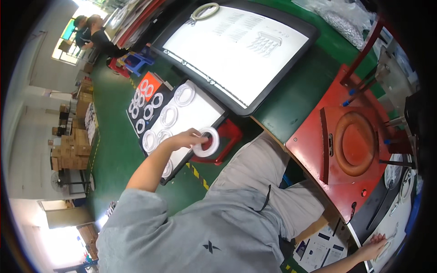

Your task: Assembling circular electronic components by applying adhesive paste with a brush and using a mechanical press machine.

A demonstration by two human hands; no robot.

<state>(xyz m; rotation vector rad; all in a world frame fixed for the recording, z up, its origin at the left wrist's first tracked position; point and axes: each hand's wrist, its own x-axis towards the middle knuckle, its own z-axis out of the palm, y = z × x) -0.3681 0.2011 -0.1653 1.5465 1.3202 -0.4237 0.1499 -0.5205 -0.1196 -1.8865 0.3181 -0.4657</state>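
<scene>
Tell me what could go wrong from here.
The left hand grips a white ring that appears beyond the edge of the white-topped tray, so if it slipped, it might hit the red stool or the floor.
The left forearm passes close to other rings and might nudge them.
The right hand is far off to the other side, so it could hardly help catch anything.

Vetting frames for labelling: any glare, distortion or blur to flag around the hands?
Head view: lower-left bright opening blown out to white, away from both hands; head view: black fisheye vignette around the rim; head view: left hand and the white ring it holds, clear enough to outline; head view: right hand small near the lower-right rim, grip unclear.
</scene>
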